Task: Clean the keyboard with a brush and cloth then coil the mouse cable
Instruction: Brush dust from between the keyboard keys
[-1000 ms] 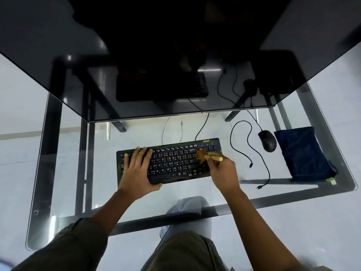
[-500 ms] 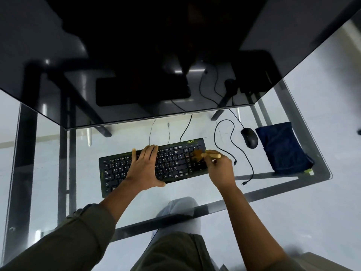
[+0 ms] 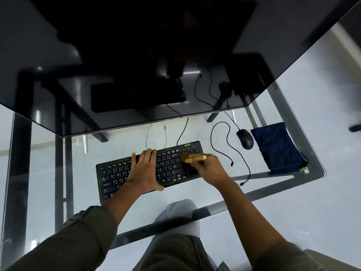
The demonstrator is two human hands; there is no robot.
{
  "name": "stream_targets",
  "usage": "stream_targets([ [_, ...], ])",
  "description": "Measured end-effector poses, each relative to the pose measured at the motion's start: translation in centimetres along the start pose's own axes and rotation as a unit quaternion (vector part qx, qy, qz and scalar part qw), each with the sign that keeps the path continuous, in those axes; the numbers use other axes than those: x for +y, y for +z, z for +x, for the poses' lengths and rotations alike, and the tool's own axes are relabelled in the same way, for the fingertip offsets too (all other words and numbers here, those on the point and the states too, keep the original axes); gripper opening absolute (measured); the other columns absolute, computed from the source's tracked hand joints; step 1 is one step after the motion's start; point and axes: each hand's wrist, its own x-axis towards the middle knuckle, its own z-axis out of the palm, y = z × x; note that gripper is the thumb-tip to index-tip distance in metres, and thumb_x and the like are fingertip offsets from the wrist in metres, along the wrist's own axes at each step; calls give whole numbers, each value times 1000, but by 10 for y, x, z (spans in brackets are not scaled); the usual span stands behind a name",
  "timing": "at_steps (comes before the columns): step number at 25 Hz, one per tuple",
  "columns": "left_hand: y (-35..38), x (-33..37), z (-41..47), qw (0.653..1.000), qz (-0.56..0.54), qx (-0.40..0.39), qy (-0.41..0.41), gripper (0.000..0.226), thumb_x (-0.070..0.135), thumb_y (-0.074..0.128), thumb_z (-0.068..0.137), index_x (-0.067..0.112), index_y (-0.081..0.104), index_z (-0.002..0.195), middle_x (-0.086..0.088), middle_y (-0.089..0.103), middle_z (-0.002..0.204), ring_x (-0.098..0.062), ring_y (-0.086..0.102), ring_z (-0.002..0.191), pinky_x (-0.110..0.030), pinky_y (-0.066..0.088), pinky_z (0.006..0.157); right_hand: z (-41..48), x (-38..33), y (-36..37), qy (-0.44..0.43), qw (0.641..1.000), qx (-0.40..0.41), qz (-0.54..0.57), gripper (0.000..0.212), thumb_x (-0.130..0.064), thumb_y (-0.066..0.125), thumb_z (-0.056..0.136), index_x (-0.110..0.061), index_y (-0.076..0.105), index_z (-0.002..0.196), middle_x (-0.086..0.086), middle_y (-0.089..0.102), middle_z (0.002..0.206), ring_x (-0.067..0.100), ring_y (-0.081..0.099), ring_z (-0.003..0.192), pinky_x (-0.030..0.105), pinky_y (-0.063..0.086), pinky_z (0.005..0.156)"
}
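A black keyboard (image 3: 117, 174) lies on the glass desk (image 3: 304, 184). My left hand (image 3: 143, 172) rests flat on its middle keys, fingers straight. My right hand (image 3: 212, 170) grips a wooden-handled brush (image 3: 192, 158) whose bristles touch the keys at the keyboard's right end. To the right, a black mouse (image 3: 245, 138) sits with its cable (image 3: 228, 145) looping loosely over the glass. A folded dark blue cloth (image 3: 277, 147) lies right of the mouse.
A large dark monitor (image 3: 136, 55) overhangs the back of the desk. The keyboard's cable (image 3: 182, 132) runs back under it. The desk's black metal frame (image 3: 19, 153) and my knees show through the glass.
My left hand has slid from the keyboard's left end to its middle. The brush stays on the right-end keys. The view has shifted, so the keyboard's left side is now uncovered.
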Motion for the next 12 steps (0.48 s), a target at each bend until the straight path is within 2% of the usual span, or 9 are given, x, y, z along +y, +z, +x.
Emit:
stream_targets([
  [1, 0, 1, 1, 1000, 0, -1, 2, 141, 75, 74, 48, 11, 7, 154, -8, 19, 158, -26, 17, 147, -60, 5, 121, -2, 2, 0, 7, 1000, -7, 1, 15, -24, 65, 94, -20, 79, 98, -13, 74, 102, 0, 67, 84, 17, 51, 76],
  [4, 1, 0, 1, 1000, 2, 1, -2, 142, 76, 73, 47, 11, 8, 154, -8, 20, 158, -26, 18, 147, -59, 6, 121, -12, 8, -3, 59, 991, 115, -31, 21, -24, 58, 95, -20, 77, 87, -4, 75, 83, 6, 64, 61, 26, 50, 61],
  [7, 1, 1, 1, 1000, 8, 1, -3, 142, 77, 72, 47, 11, 6, 154, -8, 19, 158, -26, 17, 147, -58, 6, 121, -21, 12, 4, 42, 997, 29, -58, 22, -26, 58, 94, -20, 78, 87, 1, 76, 79, 18, 67, 65, 33, 57, 64],
  [8, 2, 0, 1, 1000, 9, 0, -2, 142, 77, 72, 47, 11, 7, 154, -8, 20, 158, -26, 18, 147, -58, 7, 121, -24, 13, 7, 48, 997, 36, -47, 22, -25, 58, 94, -20, 78, 86, 1, 76, 78, 17, 66, 63, 32, 56, 63],
  [10, 3, 0, 1, 1000, 4, 3, -1, 142, 77, 73, 46, 11, 8, 154, -8, 21, 158, -27, 19, 146, -58, 7, 121, -26, 13, 5, 63, 992, 104, -30, 22, -24, 57, 95, -19, 77, 87, -1, 76, 82, 15, 66, 65, 28, 54, 64],
  [12, 3, -1, 1, 1000, 2, 7, 3, 143, 77, 72, 45, 11, 8, 154, -8, 21, 157, -26, 20, 146, -59, 7, 121, -27, 16, 4, 46, 996, 75, -30, 22, -24, 58, 94, -20, 78, 86, -3, 77, 83, 14, 68, 69, 26, 54, 67],
])
